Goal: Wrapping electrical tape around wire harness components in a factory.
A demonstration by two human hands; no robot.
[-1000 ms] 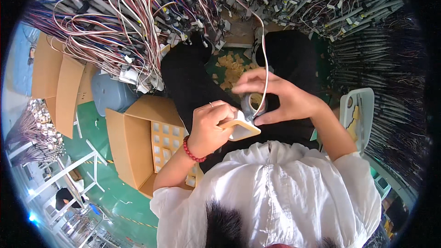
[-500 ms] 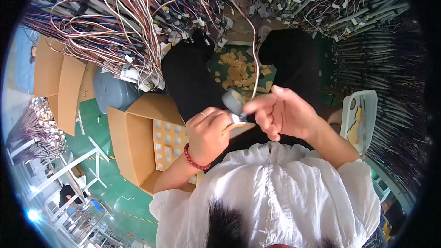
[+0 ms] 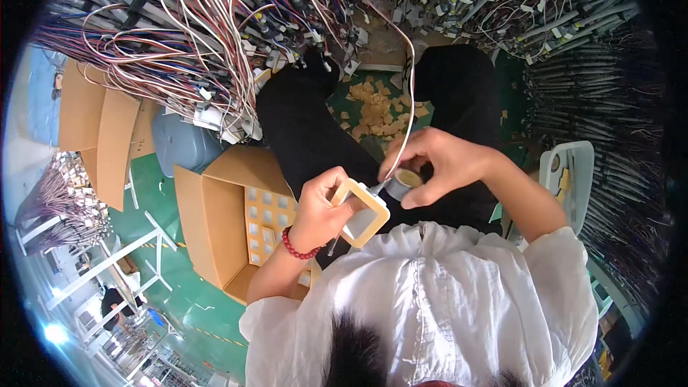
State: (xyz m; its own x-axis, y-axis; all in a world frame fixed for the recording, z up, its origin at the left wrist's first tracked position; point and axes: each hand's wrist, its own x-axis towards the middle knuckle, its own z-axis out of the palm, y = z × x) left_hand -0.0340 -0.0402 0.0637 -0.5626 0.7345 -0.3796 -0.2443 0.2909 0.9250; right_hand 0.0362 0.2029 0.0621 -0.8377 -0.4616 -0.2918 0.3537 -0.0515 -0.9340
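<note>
My left hand (image 3: pixel 320 206), a bead bracelet at its wrist, grips a square white part with a tan rim (image 3: pixel 373 228), tilted so that its hollow side shows. A thin white and brown cable (image 3: pixel 411 97) comes down from the wire bundles to the part's upper corner. Beside that corner my right hand (image 3: pixel 453 166) has its fingers curled round a roll of grey tape (image 3: pixel 403 185). Where the tape meets the cable is too small to make out. Both hands are above my lap, close together.
To the left stands an open cardboard box (image 3: pixel 220 226) with rows of pale square parts. Behind it are a blue-grey bin (image 3: pixel 183 145) and another carton (image 3: pixel 115 147). Wire bundles (image 3: pixel 208 50) hang ahead. Tan scraps (image 3: pixel 376 111) litter the floor; a clear plastic container (image 3: pixel 584 186) stands right.
The square part has turned, so its hollow side now shows. The tape roll has moved right and down into my right hand, whose fingers have closed from a spread pose.
</note>
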